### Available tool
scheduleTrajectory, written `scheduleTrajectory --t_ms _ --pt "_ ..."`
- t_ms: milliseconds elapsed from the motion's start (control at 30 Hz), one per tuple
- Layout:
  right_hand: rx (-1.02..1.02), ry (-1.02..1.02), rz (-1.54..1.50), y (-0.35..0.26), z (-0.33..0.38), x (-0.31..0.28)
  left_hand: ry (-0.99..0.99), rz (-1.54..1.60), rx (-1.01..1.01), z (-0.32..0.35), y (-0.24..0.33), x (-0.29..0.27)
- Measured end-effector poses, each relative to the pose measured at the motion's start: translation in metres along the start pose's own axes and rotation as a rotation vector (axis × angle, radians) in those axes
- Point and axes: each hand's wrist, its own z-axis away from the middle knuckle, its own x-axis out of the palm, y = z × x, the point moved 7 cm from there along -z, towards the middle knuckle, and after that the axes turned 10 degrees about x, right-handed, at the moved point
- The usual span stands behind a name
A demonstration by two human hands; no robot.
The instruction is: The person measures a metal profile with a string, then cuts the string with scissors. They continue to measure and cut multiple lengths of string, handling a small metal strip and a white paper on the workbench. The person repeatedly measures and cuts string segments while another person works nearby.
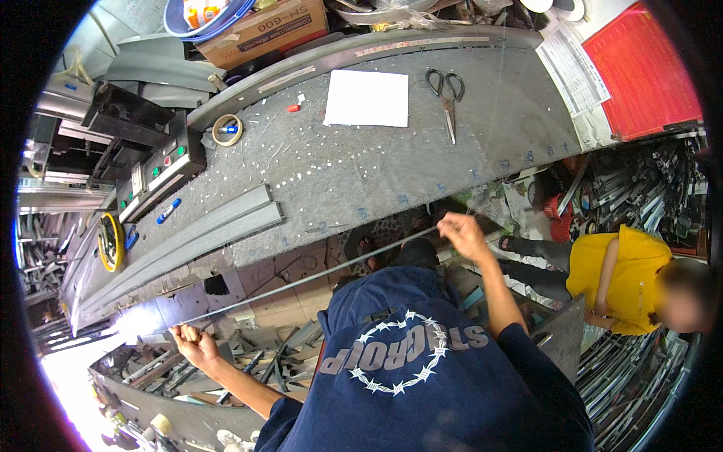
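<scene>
A slender, smooth grey strip (331,268) spans the gap beyond the bench's (520,83) near edge — curled fingers of the left hand (194,345) and right hand (462,235) pinch it towards opposite ends. Long, ridged grey profiles (241,215) lie along that edge's left part.

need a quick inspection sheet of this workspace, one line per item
Surface: grey bench, dotted with white specks
Things in hand: thin grey strip, stretched between both hands
Clutter: scissors, white sheet, blue marker, tape roll and long grey profiles, all on the bench
Hands: left hand and right hand both closed on the strip
Cables: nothing clearly seen
Surroundings: person in a yellow shirt on the right; cardboard box beyond the bench
</scene>
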Motion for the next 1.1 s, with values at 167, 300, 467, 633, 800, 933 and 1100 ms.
scheduleTrajectory --t_ms 167,300,467,633,800,933,1100 --pt "0.232 -0.383 -0.081 0.085 0.033 0.09 0.035 -0.095 -0.018 -0.005 0.035 -0.008" --pt "0.359 -0.518 -0.072 0.11 0.046 0.086 -0.002 -0.139 -0.108 -0.017 0.037 -0.019" --pt "0.286 -0.509 0.064 0.062 0.024 -0.003 0.095 -0.244 -0.017 -0.07 0.077 -0.062" --pt "0.127 -0.314 0.13 -0.038 0.012 -0.094 0.191 -0.367 0.004 -0.124 0.122 -0.118" --pt "-0.027 -0.172 0.239 -0.098 0.016 -0.148 0.176 -0.341 0.056 -0.158 0.166 -0.138" --pt "-0.047 -0.041 0.128 -0.104 0.018 -0.171 0.355 -0.325 0.093 -0.173 0.182 -0.167" --pt "0.012 0.009 -0.311 -0.098 0.03 -0.128 0.23 -2.061 0.11 -0.157 0.143 -0.162"
